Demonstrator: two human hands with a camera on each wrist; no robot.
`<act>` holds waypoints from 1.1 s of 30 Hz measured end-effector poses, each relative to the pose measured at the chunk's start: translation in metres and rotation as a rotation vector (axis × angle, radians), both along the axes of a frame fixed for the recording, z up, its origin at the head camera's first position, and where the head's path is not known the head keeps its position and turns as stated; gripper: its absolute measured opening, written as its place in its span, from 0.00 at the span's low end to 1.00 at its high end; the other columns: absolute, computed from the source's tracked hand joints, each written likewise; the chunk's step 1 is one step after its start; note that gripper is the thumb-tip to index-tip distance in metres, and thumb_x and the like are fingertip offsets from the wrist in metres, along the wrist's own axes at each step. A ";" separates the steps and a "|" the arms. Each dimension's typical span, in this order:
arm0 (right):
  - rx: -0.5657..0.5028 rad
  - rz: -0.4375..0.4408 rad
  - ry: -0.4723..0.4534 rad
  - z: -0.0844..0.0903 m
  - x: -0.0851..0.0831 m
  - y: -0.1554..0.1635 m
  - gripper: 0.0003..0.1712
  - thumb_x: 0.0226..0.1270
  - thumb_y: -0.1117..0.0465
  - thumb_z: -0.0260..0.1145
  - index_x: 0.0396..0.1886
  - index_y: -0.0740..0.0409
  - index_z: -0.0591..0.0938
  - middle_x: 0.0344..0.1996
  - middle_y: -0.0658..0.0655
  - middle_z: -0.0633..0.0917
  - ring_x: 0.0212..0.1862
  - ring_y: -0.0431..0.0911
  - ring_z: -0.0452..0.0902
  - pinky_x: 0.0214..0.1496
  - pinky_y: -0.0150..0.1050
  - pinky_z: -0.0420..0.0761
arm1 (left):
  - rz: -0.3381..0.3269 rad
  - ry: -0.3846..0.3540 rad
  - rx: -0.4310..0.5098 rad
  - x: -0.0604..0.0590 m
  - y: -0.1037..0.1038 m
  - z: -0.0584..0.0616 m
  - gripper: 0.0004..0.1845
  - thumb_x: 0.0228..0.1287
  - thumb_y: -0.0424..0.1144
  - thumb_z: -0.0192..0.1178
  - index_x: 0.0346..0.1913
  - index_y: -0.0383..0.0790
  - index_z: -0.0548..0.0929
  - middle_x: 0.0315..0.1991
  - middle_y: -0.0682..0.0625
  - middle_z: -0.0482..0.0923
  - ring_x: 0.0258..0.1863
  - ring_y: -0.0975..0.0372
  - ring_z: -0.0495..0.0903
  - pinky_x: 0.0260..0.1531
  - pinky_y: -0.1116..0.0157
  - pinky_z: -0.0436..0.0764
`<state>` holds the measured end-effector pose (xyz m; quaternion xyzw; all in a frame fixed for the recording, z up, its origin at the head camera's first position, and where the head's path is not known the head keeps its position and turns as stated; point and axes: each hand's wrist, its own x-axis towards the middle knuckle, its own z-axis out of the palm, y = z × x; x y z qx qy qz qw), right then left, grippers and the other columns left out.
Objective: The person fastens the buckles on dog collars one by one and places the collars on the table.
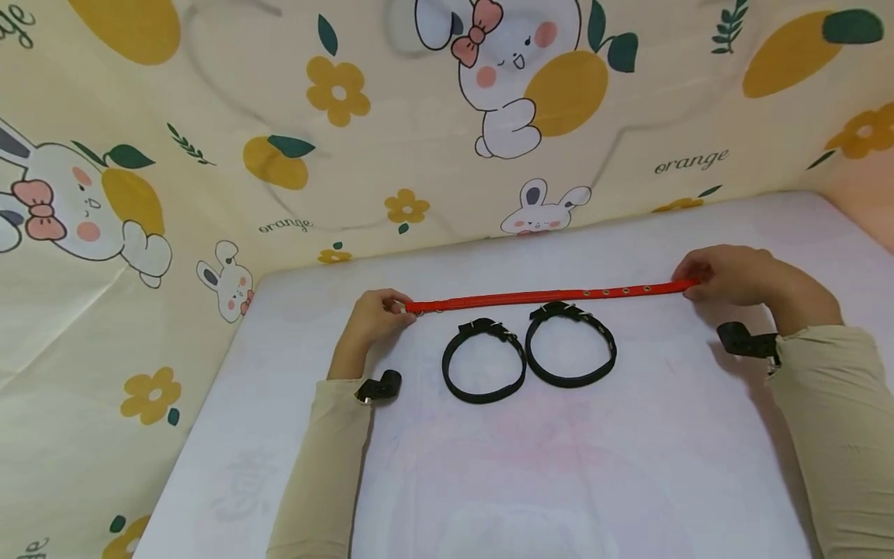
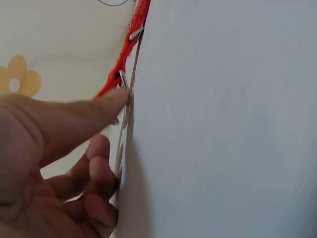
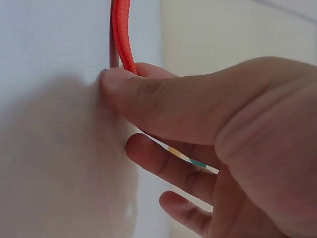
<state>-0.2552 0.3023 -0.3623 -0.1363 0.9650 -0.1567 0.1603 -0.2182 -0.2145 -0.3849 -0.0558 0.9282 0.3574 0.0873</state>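
Nearest lie two black collars (image 1: 483, 361) (image 1: 570, 345), buckled into rings, side by side on the white table (image 1: 628, 466). Just beyond, the red collar (image 1: 552, 296) lies flat, long axis left to right. The left hand (image 1: 373, 317) pinches its buckle end; the right hand (image 1: 729, 273) pinches its tip.

The right hand (image 3: 223, 144) fills the right and lower part of the frame. Its thumb (image 3: 148, 91) lies across the middle, tip pressed down at centre left — right where a red strap (image 3: 121, 34) ends. The strap runs straight up from the thumb tip to the top edge, a rounded, stitched-looking band, pinched against the finger behind it. Two other fingers curl loosely below. A white cloth surface (image 3: 54, 148) covers the left half; a pale cream backdrop (image 3: 223, 29) fills the upper right.
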 end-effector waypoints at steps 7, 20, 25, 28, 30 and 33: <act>-0.099 -0.006 0.020 0.007 0.001 0.003 0.16 0.64 0.64 0.69 0.51 0.63 0.81 0.44 0.64 0.84 0.50 0.61 0.73 0.47 0.52 0.72 | 0.005 -0.002 0.080 0.000 -0.005 0.006 0.16 0.61 0.36 0.70 0.51 0.39 0.85 0.42 0.45 0.80 0.44 0.54 0.76 0.40 0.66 0.75; -0.347 -0.082 0.082 0.026 0.008 -0.012 0.22 0.64 0.51 0.72 0.55 0.55 0.82 0.34 0.47 0.86 0.37 0.33 0.73 0.39 0.28 0.69 | 0.098 -0.062 0.344 0.002 -0.009 0.006 0.20 0.56 0.29 0.72 0.54 0.39 0.85 0.35 0.52 0.83 0.36 0.62 0.78 0.39 0.67 0.75; -0.413 -0.112 0.071 0.027 0.008 -0.022 0.25 0.65 0.49 0.72 0.57 0.56 0.81 0.34 0.37 0.86 0.39 0.27 0.76 0.41 0.24 0.72 | 0.157 -0.067 0.416 0.000 -0.007 0.000 0.20 0.57 0.28 0.71 0.53 0.39 0.86 0.35 0.54 0.83 0.43 0.60 0.76 0.42 0.68 0.75; -0.436 -0.117 0.068 0.027 0.008 -0.027 0.26 0.64 0.49 0.72 0.58 0.56 0.81 0.34 0.35 0.86 0.40 0.26 0.77 0.42 0.24 0.73 | 0.175 -0.059 0.423 -0.001 -0.005 -0.001 0.19 0.56 0.28 0.71 0.53 0.39 0.86 0.36 0.53 0.83 0.42 0.60 0.76 0.43 0.68 0.75; -0.440 -0.115 0.067 0.026 0.009 -0.030 0.26 0.64 0.49 0.72 0.58 0.56 0.82 0.34 0.34 0.86 0.40 0.26 0.77 0.42 0.24 0.72 | 0.183 -0.063 0.421 -0.001 -0.004 -0.002 0.19 0.57 0.28 0.71 0.53 0.40 0.86 0.38 0.52 0.82 0.42 0.59 0.77 0.43 0.68 0.76; -0.444 -0.112 0.069 0.026 0.008 -0.035 0.26 0.64 0.48 0.72 0.58 0.55 0.82 0.35 0.35 0.86 0.40 0.26 0.77 0.43 0.24 0.72 | 0.200 -0.070 0.400 -0.002 -0.005 -0.003 0.18 0.59 0.31 0.71 0.53 0.42 0.86 0.42 0.50 0.82 0.42 0.59 0.77 0.43 0.68 0.76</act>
